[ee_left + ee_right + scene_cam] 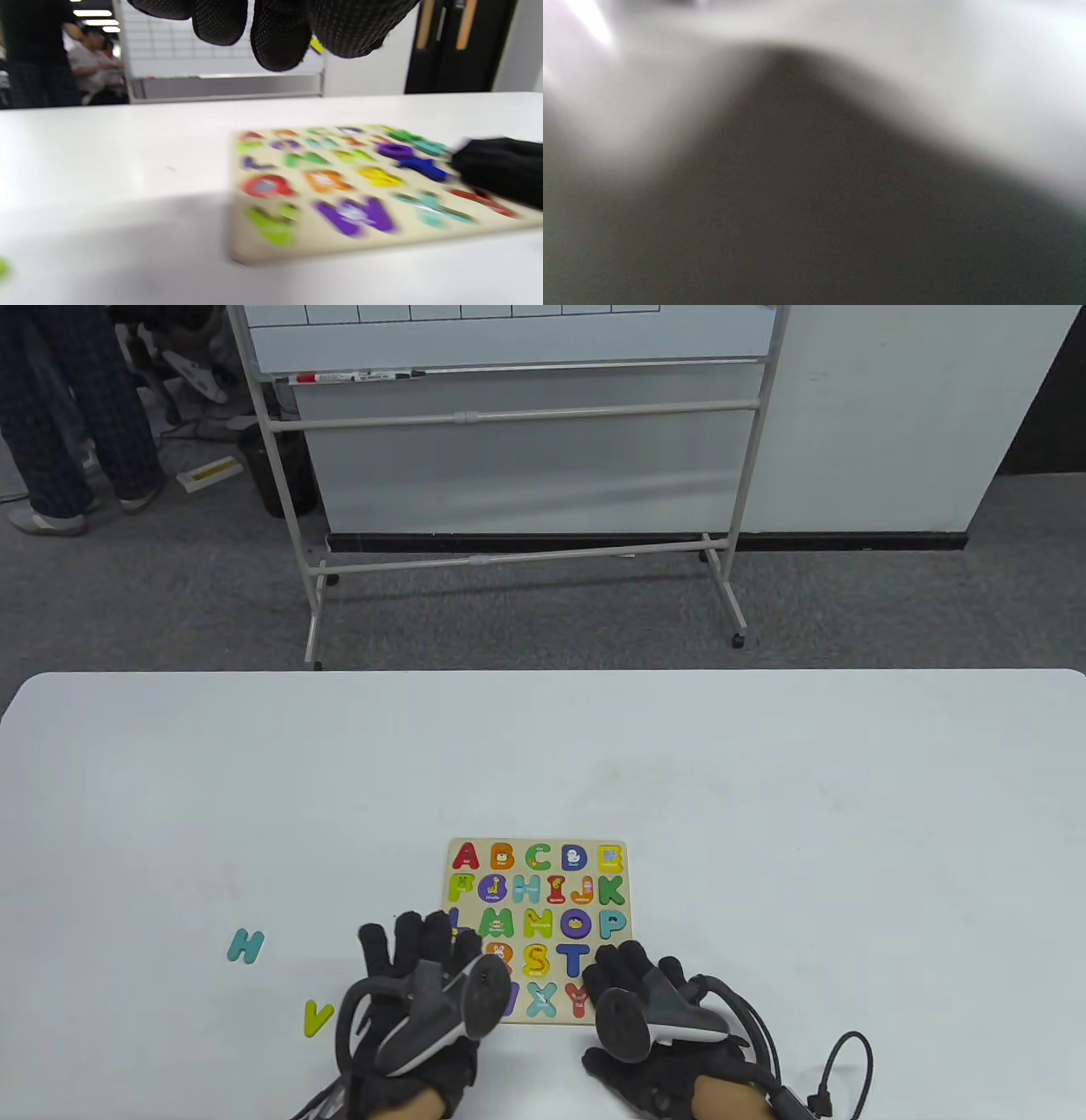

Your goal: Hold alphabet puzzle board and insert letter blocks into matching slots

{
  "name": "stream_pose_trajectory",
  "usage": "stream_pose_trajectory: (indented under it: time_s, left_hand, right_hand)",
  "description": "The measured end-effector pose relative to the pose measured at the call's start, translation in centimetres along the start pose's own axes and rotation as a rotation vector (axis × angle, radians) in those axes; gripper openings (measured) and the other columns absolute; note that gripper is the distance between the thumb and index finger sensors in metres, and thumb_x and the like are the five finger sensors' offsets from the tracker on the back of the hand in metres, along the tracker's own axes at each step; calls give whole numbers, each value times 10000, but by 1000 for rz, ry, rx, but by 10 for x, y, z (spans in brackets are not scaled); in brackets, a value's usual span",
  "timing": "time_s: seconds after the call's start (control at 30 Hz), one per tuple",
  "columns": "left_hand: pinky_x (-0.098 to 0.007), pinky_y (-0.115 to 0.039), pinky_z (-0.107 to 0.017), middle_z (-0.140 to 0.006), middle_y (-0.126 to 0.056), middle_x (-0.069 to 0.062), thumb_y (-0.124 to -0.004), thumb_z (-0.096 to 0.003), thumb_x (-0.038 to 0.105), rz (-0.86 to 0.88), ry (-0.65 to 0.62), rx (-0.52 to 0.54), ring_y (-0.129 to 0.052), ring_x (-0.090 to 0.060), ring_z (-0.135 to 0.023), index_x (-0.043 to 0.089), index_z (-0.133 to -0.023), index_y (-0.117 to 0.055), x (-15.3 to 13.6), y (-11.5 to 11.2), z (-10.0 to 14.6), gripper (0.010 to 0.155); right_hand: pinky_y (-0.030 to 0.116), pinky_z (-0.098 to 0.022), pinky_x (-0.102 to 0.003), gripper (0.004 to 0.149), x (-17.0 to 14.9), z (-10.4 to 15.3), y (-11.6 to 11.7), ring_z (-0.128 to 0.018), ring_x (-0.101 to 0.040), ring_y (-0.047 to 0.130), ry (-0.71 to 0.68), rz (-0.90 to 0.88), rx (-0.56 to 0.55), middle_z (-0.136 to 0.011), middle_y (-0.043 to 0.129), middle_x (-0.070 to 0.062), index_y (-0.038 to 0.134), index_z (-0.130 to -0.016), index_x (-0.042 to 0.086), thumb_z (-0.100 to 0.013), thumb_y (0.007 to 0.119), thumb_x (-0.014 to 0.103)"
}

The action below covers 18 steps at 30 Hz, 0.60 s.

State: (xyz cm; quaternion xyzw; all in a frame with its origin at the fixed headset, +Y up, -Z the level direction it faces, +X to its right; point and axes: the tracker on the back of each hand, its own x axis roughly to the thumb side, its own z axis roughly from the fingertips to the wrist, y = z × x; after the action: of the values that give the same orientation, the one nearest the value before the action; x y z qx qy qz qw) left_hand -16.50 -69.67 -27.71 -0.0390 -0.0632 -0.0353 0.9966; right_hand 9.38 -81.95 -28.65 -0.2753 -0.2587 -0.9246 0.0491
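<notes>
The alphabet puzzle board [536,929] lies flat on the white table, most of its slots filled with coloured letters. My left hand [424,959] hangs over the board's lower left part, and it appears to pinch a small yellow letter block [461,933] between thumb and forefinger; its letter cannot be read. The left wrist view shows those fingertips [278,38] above the board [339,186] with a bit of yellow [316,44] between them. My right hand [632,976] rests its fingers on the board's lower right corner and also shows in the left wrist view [496,165]. The right wrist view is only blur.
A teal letter H [245,946] and a lime letter V [316,1016] lie loose on the table [764,814] left of the board. A cable [848,1069] trails from my right wrist. A whiteboard stand [526,475] stands on the floor beyond the table.
</notes>
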Motion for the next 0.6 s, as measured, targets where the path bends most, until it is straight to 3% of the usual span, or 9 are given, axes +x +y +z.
stream_pose_trajectory:
  time_s: [0.17,0.3,0.4,0.6]
  left_hand:
    - [-771,-255,-671,-1120,-513,-229,-752,-497,423,-35,100,-94,-507,-545,-1045,190,-1025,-646,-70,-7,-2,587]
    - [-719,-352,-680,-1116,-484,-229,-785,-492,375,-4,154,-149,-556,-514,-1008,217,-1005,-679,-103,-27,-1,546]
    - [-724,-344,-677,-1117,-471,-225,-796,-486,394,47,168,-176,-539,-519,-1009,212,-1008,-666,-114,-46,3,569]
    - [-692,-419,-673,-1039,-601,-197,-810,-474,427,6,150,-195,-722,-423,-873,201,-1033,-604,-115,-69,6,637]
  right_hand:
    - [43,-703,-656,892,0,0,0,-1005,-384,-218,-2,2,-5,-1069,-261,-117,-206,-995,179,-459,305,676]
    - [59,-707,-656,905,0,0,-1,-1013,-386,-201,-2,6,-14,-1077,-243,-117,-189,-1002,181,-453,320,690]
    - [66,-708,-655,908,0,-1,-1,-1015,-386,-191,-2,6,-17,-1079,-236,-116,-180,-1005,181,-451,328,692]
    - [73,-708,-657,913,0,-1,-1,-1016,-391,-183,-3,4,-19,-1082,-227,-115,-172,-1007,180,-452,338,696]
